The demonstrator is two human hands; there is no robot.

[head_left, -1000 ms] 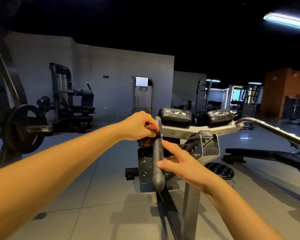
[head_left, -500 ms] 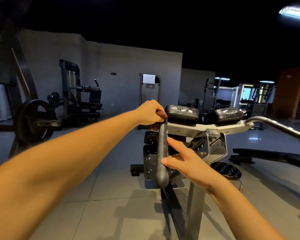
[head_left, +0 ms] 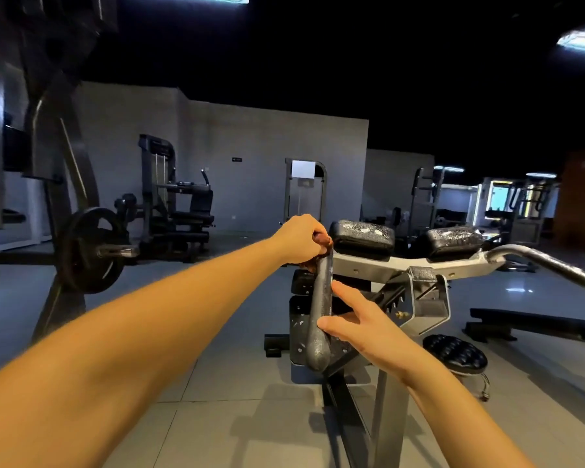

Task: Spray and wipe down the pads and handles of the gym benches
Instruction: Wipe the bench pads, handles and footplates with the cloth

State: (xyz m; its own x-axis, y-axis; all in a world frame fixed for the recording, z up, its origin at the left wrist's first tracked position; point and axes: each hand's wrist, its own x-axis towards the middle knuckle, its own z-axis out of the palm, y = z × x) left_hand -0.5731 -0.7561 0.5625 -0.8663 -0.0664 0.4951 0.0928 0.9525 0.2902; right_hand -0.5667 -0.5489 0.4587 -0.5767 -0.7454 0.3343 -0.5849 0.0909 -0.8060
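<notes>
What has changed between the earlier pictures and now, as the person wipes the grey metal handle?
Little. The left hand, gripping the reddish-brown cloth, has crept up from beside the top of the grey metal handle onto its very end. The right hand still rests against its lower part. Nothing was taken hold of or let go.

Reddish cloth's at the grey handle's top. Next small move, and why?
Probably slide the left hand, gripping the reddish-brown cloth, down the grey metal handle: the cloth sits at its top, and the right hand touches the lower part.
</notes>
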